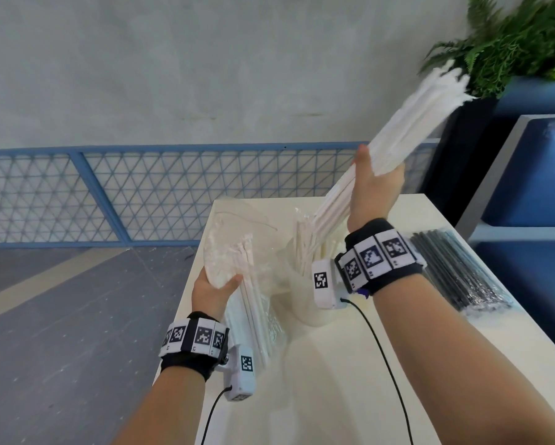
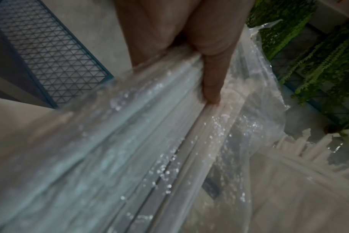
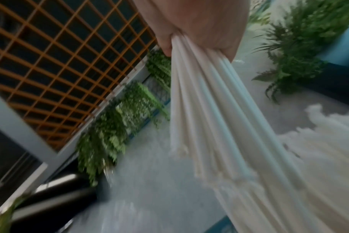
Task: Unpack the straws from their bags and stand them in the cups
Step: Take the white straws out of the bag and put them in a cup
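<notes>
**Two hands, two lots of white straws**

Two bundles are in play over the white table (image 1: 350,364). The right hand (image 1: 374,191) is raised above the far right corner, fingers and thumb wrapped round a thick bundle of white straws (image 1: 407,123) that slants up and away, its upper ends fanned in front of a fern (image 1: 513,40). The left hand (image 1: 213,292) is at the table's left edge, thumb and fingers closed on a clear plastic bag (image 1: 237,242) with a few white straws still inside; the left wrist view shows a finger pressed along the wrapped straws. Between the hands, near the far edge, a white cup (image 1: 305,303) holds upright white straws. A sealed pack of black straws (image 1: 455,271) lies along the right edge, well apart from the cup.
</notes>
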Available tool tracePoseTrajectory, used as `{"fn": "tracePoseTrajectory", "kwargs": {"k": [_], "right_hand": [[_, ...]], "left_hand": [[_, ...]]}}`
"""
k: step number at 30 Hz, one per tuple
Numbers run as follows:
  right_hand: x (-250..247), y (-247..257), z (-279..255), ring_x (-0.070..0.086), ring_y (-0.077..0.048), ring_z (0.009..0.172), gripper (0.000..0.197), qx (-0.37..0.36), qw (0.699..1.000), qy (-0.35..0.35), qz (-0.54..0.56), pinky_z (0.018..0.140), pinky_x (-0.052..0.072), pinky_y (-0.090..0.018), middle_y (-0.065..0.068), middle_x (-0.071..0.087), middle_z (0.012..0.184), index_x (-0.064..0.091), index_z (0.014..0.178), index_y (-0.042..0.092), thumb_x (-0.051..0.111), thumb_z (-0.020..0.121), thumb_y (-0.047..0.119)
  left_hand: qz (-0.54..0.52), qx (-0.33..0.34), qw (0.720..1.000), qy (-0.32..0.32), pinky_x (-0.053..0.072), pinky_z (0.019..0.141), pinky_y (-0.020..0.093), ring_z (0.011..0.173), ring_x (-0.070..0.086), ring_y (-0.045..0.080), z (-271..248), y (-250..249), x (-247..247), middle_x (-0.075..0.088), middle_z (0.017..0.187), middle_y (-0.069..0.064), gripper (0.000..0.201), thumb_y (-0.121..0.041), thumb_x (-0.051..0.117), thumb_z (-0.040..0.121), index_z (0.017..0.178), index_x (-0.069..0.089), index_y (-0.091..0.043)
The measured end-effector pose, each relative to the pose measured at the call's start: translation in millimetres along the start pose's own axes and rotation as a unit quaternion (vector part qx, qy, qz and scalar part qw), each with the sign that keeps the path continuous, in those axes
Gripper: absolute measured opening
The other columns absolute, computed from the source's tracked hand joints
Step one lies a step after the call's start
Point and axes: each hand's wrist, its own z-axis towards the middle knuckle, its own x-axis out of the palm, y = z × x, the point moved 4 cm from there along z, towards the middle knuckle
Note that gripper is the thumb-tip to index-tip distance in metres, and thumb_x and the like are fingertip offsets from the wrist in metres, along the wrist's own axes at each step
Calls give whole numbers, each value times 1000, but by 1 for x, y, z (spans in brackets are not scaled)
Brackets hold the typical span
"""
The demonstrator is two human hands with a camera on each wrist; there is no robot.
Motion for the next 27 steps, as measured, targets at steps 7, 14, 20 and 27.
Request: {"fn": "tracePoseTrajectory", "kwargs": {"k": [7,14,20,27], "right_hand": [[4,-61,-37,57,-18,91,37,33,969,157,-189,77,43,-26,3,58,95,55,114,11,68,81,21],[5,-64,-41,60,-21,94,45,-10,961,177,-211,80,45,-24,-2,63,102,49,116,9,71,78,19],[-11,-55,-47,57,7,82,45,-125,964,131,-196,96,43,-52,18,56,82,40,117,36,63,82,23],[-17,-72,-49,62,-24,79,15,-189,896,163,-369,112,12,-42,4,65,96,62,96,17,48,91,18]], "left_hand": [[4,18,1000,22,47,93,37,103,62,27,-3,2,8,67,108,11,42,-13,76,74,112,60,-11],[-3,15,999,30,45,88,31,100,61,25,-7,1,7,66,103,8,41,-12,76,74,112,59,-10],[-5,16,999,36,46,90,33,99,61,25,-7,0,8,66,103,10,41,-10,75,74,112,59,-8],[-3,23,998,52,45,87,30,97,61,23,-8,-2,13,65,102,8,42,-9,75,74,113,58,-7]]}}
